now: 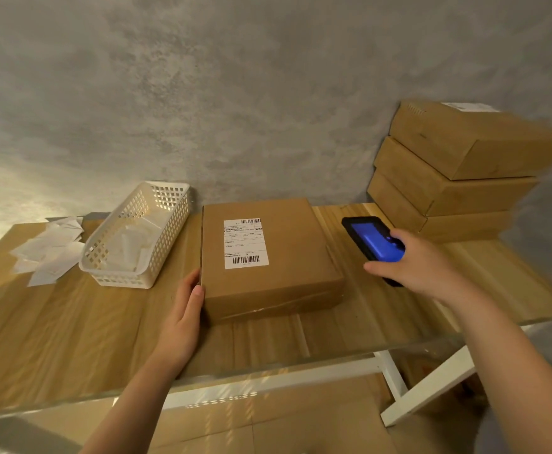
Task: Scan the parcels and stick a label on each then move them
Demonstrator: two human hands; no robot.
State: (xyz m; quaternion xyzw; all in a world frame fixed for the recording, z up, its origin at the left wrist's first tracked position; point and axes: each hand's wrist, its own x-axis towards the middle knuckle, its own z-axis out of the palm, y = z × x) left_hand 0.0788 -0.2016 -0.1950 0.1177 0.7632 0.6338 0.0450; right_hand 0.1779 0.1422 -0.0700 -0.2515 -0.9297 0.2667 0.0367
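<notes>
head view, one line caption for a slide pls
Left hand steadies a labelled parcel while right hand holds a scanner beside it.

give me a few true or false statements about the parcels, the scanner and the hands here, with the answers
1. The right hand holds a handheld scanner with a lit blue screen. True.
2. The left hand is lifting the parcel clear of the table. False: the parcel sits flat on the table, and the hand rests against its left side.
3. A white label with barcodes is on top of the parcel in front. True.
4. The white basket stands to the right of the parcel. False: it stands to its left, with loose white papers beside it.
5. Three cardboard boxes are stacked at the right. True.
</notes>
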